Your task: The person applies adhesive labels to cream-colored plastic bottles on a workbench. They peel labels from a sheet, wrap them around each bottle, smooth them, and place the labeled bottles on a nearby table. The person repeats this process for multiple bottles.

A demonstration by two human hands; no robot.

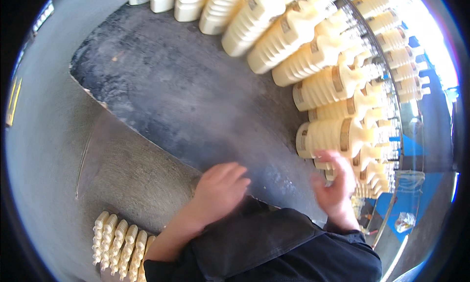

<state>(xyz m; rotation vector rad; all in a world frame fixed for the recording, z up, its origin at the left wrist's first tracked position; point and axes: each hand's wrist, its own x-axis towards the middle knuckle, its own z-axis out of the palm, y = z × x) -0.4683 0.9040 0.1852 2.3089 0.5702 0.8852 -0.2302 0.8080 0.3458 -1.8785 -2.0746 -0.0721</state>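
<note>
Cream-coloured ribbed plastic bottles [281, 44] with narrow necks and brown marks stand in a curved row along the far and right side of a dark, scuffed tabletop [161, 81]. My right hand [338, 184] is raised beside the nearest large bottle [328, 137]. Its thumb and fingers are apart, slightly smeared by motion, and nothing shows between them. Over the table's near edge hangs my left hand [221, 188], loosely bent with the fingertips toward the right. I see nothing in it; its palm is hidden.
More bottles [128, 245] stand in rows on the floor at lower left. Beyond the right-hand row runs a dark curved rail [391, 76], with further bottles [391, 39] behind it. A clear plastic bag [405, 222] lies on a blue surface at right. Yellow strips [13, 102] are at far left.
</note>
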